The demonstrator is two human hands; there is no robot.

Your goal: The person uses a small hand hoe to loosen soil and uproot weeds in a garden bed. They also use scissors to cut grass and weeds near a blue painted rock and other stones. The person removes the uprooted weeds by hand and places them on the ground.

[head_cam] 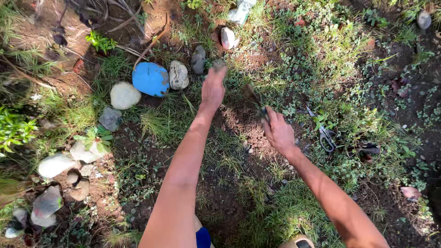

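Note:
My left hand (213, 87) reaches forward over grassy ground, fingers together and smeared with soil, its tips near a grey stone (198, 59); I cannot see anything held in it. My right hand (278, 133) is closed around the dark handle of a small trowel (254, 98), whose blade points up and left into a patch of bare loosened soil (239, 121). Both forearms stretch out from the bottom of the view.
A curved row of stones runs along the left, including a blue painted stone (151, 79) and pale round ones (124, 95). Scissors (325, 136) lie in the weeds to the right of my right hand. Grass and low plants cover the ground.

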